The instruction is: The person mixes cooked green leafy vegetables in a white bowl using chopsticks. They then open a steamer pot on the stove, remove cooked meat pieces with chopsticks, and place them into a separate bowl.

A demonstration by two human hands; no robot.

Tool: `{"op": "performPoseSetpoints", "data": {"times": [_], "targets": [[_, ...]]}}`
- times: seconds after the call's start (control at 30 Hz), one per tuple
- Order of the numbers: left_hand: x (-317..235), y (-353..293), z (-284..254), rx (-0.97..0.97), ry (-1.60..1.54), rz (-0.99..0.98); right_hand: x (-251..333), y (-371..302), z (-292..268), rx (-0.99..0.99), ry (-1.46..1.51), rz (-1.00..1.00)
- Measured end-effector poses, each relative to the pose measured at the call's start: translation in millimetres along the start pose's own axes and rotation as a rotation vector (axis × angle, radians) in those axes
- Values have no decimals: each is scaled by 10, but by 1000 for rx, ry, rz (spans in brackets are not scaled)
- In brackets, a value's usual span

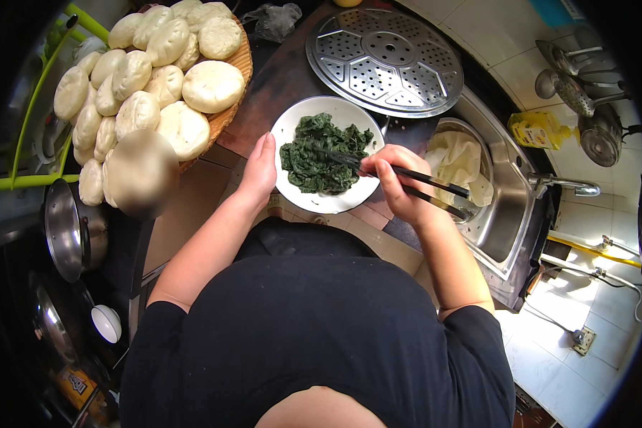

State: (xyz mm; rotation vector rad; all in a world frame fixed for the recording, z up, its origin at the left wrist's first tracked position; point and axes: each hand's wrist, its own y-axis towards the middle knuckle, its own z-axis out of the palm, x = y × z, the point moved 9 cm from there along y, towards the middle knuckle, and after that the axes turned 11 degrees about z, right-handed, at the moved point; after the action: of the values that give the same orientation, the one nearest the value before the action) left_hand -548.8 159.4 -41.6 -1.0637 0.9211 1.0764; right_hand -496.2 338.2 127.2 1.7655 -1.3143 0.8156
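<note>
A white bowl [285, 121] of dark green cooked leafy greens [321, 153] is held up in front of me. My left hand [262, 167] grips the bowl's left side, thumb along the rim and the other fingers hidden beneath. In my right hand [403, 182] is a pair of black chopsticks [435, 182], their tips down among the greens. The chopsticks' back ends point to the lower right, over the sink side.
Pale stuffed buns [167, 85] crowd a woven tray [241, 57] at the upper left. A perforated steamer plate [389, 60] lies on the counter beyond the bowl. To the right are a steel sink [503, 221], a faucet [585, 189] and a basin with pale cloth [456, 160]. Pots [68, 228] stand left.
</note>
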Motion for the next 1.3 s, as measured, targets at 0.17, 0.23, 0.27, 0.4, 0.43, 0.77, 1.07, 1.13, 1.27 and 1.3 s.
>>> {"op": "performPoseSetpoints", "data": {"times": [0.17,0.23,0.27,0.4,0.43,0.77,1.07,1.13,1.27,1.3], "targets": [[-2,-37,-72,-32,-2,-1,431,-43,-183,118,-53,-80],[0,-34,-51,-26,-14,-6,435,-106,31,186,-107,-123],[0,-28,-27,-14,-14,-3,386,-111,175,210,-113,-130],[-11,-12,-31,11,12,-8,-10,2,-126,-26,-65,-47],[0,-18,-47,7,21,-15,-35,12,-282,-92,-23,-21],[11,-21,-53,-12,58,1,-1057,-406,-193,-324,619,674],[95,3,-97,4,37,-38,-1744,-712,101,-462,1156,957],[75,-2,-86,11,19,-35,-1787,-742,154,-470,1253,985],[116,4,-100,14,25,-46,-1740,-764,106,-500,1336,963],[132,5,-109,16,29,-51,-1704,-752,60,-503,1346,941]]}}
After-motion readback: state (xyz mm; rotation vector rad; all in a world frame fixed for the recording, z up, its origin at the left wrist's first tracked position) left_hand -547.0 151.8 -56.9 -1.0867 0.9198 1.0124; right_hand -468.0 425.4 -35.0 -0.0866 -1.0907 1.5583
